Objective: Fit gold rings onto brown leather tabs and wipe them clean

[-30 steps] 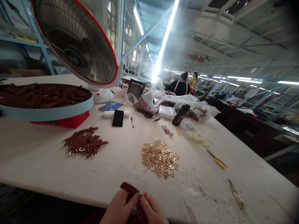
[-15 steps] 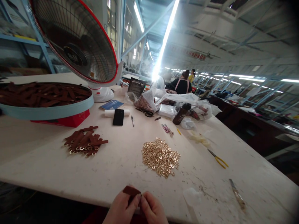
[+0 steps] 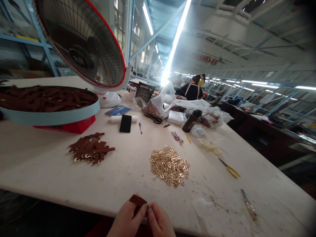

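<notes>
Near the table's front edge, my left hand (image 3: 128,219) is closed on a brown leather strap (image 3: 137,200), whose wide end sticks up past the fingers. My right hand (image 3: 159,219) pinches at the strap's other end, its fingertips touching those of the left. A small gold glint, seemingly a metal ring (image 3: 148,206), shows between the fingertips; most of it is hidden. Beyond my hands lies a heap of gold metal rings (image 3: 170,166). To the left is a pile of brown leather straps (image 3: 90,148) with gold rings on their ends.
A light-blue round tray (image 3: 56,117) full of brown straps rests on a red box (image 3: 84,125). Behind it stands a fan-shaped heater (image 3: 84,49). A phone (image 3: 125,123), a pen (image 3: 140,127), a dark bottle (image 3: 192,121), yellow-handled pliers (image 3: 230,169) and a knife-like tool (image 3: 249,205) lie about.
Both hands stay together on the strap, shifting very slightly. A gold glint now shows at the fingertips. The view has moved a little.
</notes>
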{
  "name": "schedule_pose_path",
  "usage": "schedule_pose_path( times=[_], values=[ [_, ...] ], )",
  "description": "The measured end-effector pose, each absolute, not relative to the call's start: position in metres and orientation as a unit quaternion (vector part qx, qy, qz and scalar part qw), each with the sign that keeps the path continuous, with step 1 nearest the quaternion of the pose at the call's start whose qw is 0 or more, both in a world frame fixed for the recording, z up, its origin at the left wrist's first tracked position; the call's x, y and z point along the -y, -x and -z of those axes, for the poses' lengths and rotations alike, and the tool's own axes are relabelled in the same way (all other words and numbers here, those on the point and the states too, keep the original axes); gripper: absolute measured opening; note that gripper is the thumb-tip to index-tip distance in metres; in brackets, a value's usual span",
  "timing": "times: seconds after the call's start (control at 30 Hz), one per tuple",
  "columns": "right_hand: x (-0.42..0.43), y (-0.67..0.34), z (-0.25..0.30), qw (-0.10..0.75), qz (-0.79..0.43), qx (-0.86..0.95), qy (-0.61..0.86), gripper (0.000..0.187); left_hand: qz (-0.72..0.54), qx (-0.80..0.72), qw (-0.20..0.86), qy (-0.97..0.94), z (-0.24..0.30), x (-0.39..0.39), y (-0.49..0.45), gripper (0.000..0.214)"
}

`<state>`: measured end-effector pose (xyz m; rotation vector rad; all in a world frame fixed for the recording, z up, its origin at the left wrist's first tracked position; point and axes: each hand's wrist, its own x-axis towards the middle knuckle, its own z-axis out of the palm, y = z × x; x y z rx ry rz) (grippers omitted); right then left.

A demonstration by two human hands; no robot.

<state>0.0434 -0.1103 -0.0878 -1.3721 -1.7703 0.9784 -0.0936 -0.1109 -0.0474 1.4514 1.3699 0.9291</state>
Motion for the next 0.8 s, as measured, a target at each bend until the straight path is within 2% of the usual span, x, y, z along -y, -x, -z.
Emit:
schedule_pose_path(
  times=[0.13, 0.3, 0.5, 0.57, 0.67, 0.8],
  values=[
    [0.113, -0.04, 0.095, 0.345, -0.361, 0.679, 0.538, 0.037, -0.372, -0.535, 0.423, -0.63, 0.049, 0.112, 0.094, 0.022],
    [0.109, -0.045, 0.096, 0.324, -0.399, 0.676, 0.528, 0.04, -0.356, -0.537, 0.408, -0.647, 0.05, 0.112, 0.091, 0.022],
    [0.108, -0.04, 0.099, 0.308, -0.357, 0.667, 0.577, 0.041, -0.343, -0.557, 0.35, -0.671, 0.053, 0.118, 0.089, 0.025],
    [0.11, -0.042, 0.097, 0.324, -0.368, 0.673, 0.554, 0.037, -0.363, -0.559, 0.39, -0.636, 0.052, 0.115, 0.09, 0.025],
    [0.111, -0.055, 0.084, 0.354, -0.356, 0.712, 0.49, 0.017, -0.374, -0.564, 0.523, -0.519, 0.044, 0.107, 0.092, 0.024],
    [0.106, -0.072, 0.056, 0.333, -0.259, 0.826, 0.373, 0.018, -0.332, -0.53, 0.632, -0.457, 0.027, 0.104, 0.092, 0.024]
  ],
)
